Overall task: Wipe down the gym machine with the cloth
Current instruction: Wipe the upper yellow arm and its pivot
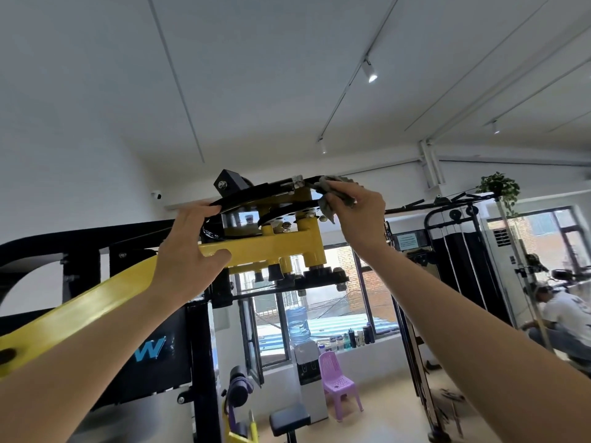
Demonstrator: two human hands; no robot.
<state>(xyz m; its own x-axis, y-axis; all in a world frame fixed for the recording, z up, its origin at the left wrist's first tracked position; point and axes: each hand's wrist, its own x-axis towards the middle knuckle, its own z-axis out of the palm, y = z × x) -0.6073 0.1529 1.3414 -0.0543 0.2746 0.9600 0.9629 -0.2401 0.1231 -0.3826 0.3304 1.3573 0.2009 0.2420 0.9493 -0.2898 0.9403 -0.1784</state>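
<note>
Wiping the top of the gym machine (275,247)

My left hand (188,251) grips the yellow arm (96,302); my right hand (361,212) pinches the cloth (332,199) at centre frame. Lower parts probably remain.

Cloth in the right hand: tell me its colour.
Grey; the cloth shows best in the head view.

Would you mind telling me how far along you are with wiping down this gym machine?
Done: nothing can be confirmed; no surface shows an obvious wiped mark. In hand: the right hand holds the grey cloth against the right end of the black top plate, while the left hand grips its left edge. Left: apparently the yellow arm and the black frame below, which the cloth is not touching.
</note>
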